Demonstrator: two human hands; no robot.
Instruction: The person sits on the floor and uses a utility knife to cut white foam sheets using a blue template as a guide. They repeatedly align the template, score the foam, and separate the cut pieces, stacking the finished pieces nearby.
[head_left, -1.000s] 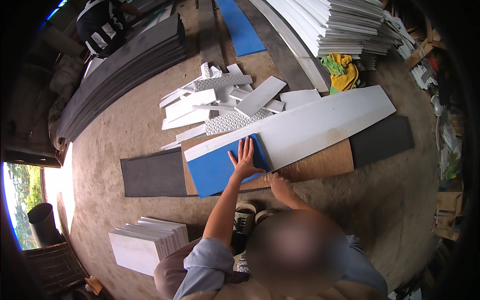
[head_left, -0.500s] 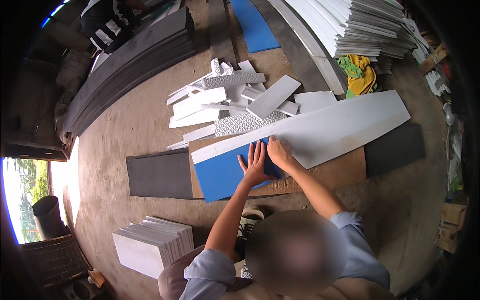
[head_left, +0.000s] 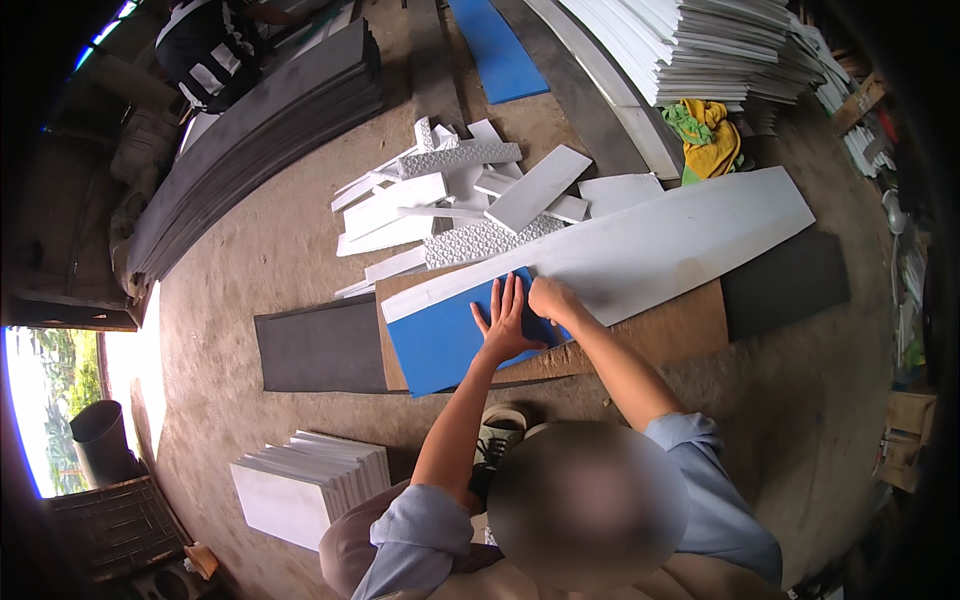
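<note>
My left hand lies flat with fingers spread on a blue sheet, pressing on its right part. Closed in a fist, my right hand is at the right edge of that sheet; what it grips, if anything, is hidden. Under the blue sheet runs a long white board, its far strip showing beyond the blue. A brown board lies beneath both. Dark sheets show under its ends, one at the left and one at the right.
White offcuts are heaped just beyond the board. A bundle of white panels stands at near left. Dark sheets are stacked at far left, white sheets at far right by a yellow-green cloth. Another person is at the upper left.
My right hand has moved slightly toward me along the blue sheet's right edge. My left hand stays flat on the sheet. The whole view has shifted a little.
</note>
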